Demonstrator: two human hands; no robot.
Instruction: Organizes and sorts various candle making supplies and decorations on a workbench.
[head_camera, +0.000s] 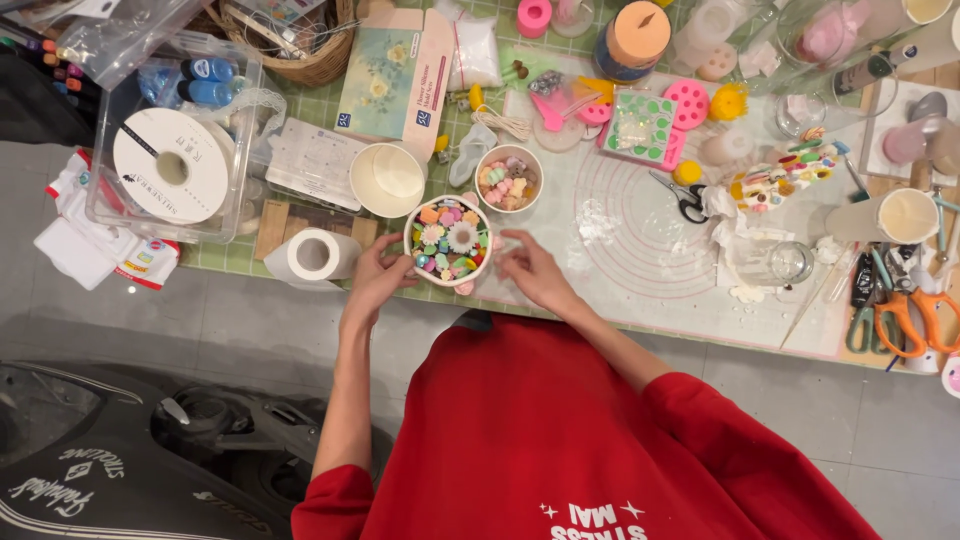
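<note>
Crowded craft table (640, 300): left hand (375, 275) and right hand (530, 270) cup a round white bowl of colourful flower-shaped pieces (449, 241) at the edge; a nudge could tip it off.

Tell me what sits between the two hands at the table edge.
A round white cup filled with small colourful flower-shaped pieces sits between left hand and right hand, seen in the head view.

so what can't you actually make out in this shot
Head view only:
- Left hand: fingertips hidden behind the bowl, so grip unclear.
- Right hand: whether its fingers touch the bowl is too small to tell.
- Orange scissors: cut off by right edge.
- Bowl's small pieces: too small to identify.
</note>
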